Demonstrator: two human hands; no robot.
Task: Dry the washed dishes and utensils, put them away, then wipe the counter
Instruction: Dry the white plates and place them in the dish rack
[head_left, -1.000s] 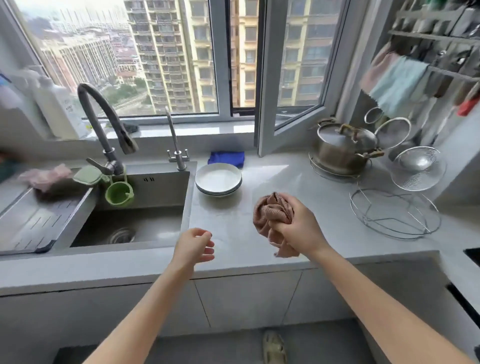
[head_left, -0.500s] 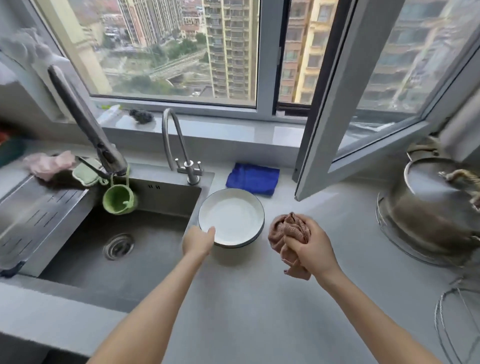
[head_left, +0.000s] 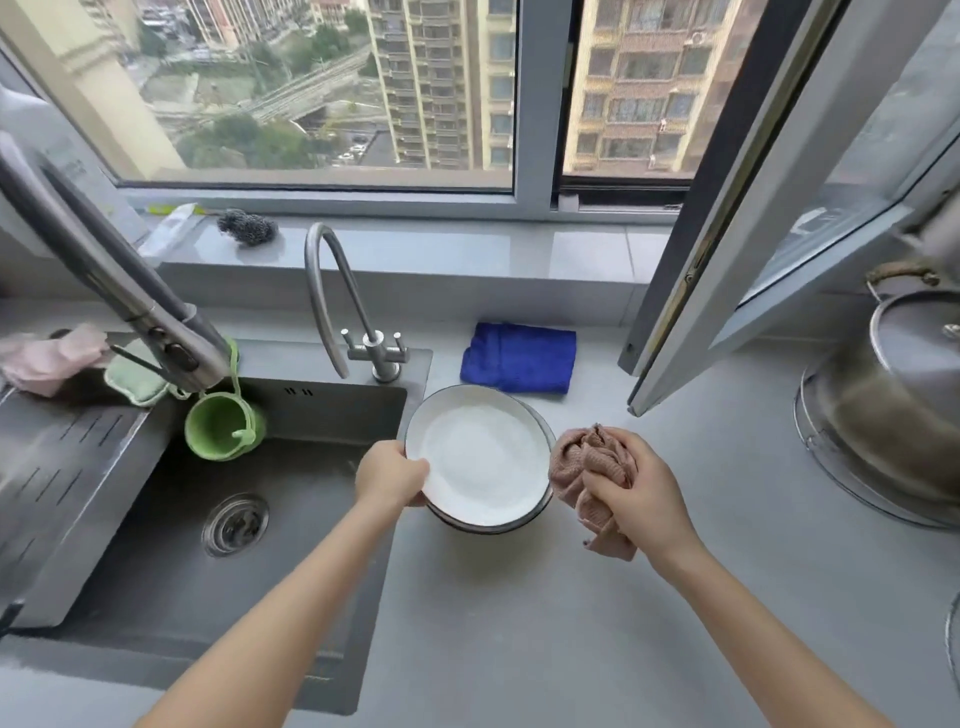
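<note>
Where the counter (head_left: 571, 623) meets the sink (head_left: 171, 587) on its right side, left hand (head_left: 389, 475): grips the left rim of the top white plate (head_left: 483, 457), thumb over the edge.
Right hand (head_left: 634, 493): closed round a bunched brown cloth (head_left: 582, 467) — just right of the plate, farther from the sink.
Plate stack (head_left: 493, 527): on the counter just right of the sink, under the held plate.
Blue cloth (head_left: 519, 356): folded, behind the stack, off the sink's back right corner.
Green cup (head_left: 223, 426): hangs over the sink's back left.
Steel pot (head_left: 893, 405): lidded — far right of the sink.

The grey desk (head_left: 571, 623) carries a blue cloth (head_left: 519, 364) by the wall, plates (head_left: 483, 467) beside the sink (head_left: 156, 571), a pot (head_left: 904, 415) at right.
</note>
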